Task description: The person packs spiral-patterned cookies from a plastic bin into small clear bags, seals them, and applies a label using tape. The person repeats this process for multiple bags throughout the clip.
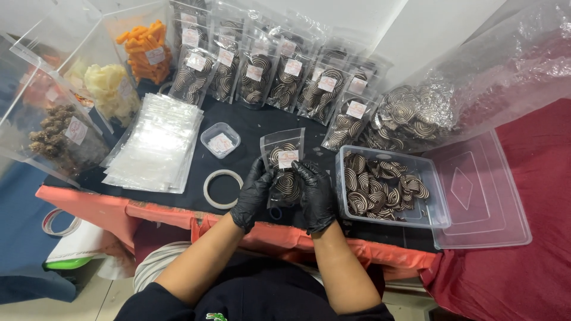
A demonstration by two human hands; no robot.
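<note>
Fingers of both black-gloved hands, left hand and right hand, close around a clear pouch of brown-and-white spiral cookies, held upright over the black table. Judging by the row of filled pouches at twelve o'clock, much packing is done; the plastic tub at three o'clock holds more cookies. Empty pouches lie at ten o'clock, with a tape roll beside the left hand. Nothing blocks the hands.

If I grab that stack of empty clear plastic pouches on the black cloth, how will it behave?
The stack of empty clear plastic pouches is probably floppy: thin film, already fanned unevenly. Likely slippery too, since the glossy sheets lie splayed. It looks light for its bulk.
</note>
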